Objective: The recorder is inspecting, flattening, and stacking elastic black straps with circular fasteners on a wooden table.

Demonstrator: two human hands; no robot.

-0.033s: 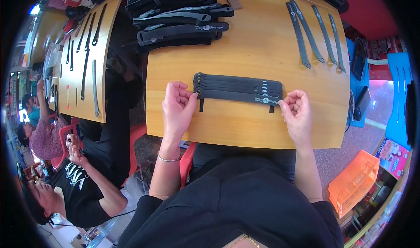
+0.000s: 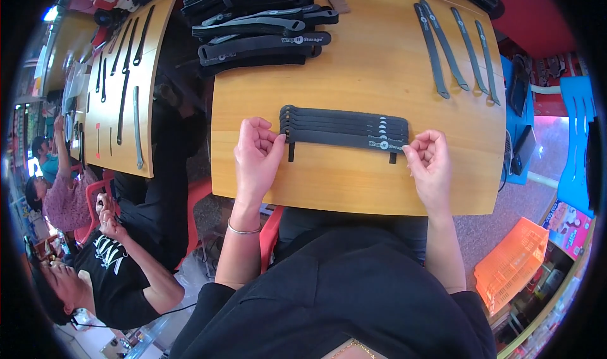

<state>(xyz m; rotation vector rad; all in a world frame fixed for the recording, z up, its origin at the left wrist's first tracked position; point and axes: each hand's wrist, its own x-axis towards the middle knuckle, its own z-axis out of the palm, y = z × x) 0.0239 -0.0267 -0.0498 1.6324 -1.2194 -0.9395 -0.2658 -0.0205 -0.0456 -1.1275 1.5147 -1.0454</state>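
Note:
Several dark grey fabric straps [image 2: 344, 120] lie on the table in front of me, overlapped in a stepped row with their white prints near the right ends. My left hand [image 2: 258, 150] is closed in a pinch at the left end of the nearest strap [image 2: 335, 139], beside the metal eyelets. At that strap's right end, my right hand [image 2: 430, 163] pinches the tip between thumb and fingers. Two short black tabs, a left tab [image 2: 291, 153] and a right tab [image 2: 392, 158], stick out from under the row toward me.
Piled black and grey straps [image 2: 253, 24] fill the table's far left. Several single grey straps [image 2: 460, 49] lie far right on the wooden table [image 2: 354, 188]. An orange basket [image 2: 512, 264] stands at lower right. A co-worker [image 2: 126, 258] sits left, near another table [image 2: 139, 93] with straps.

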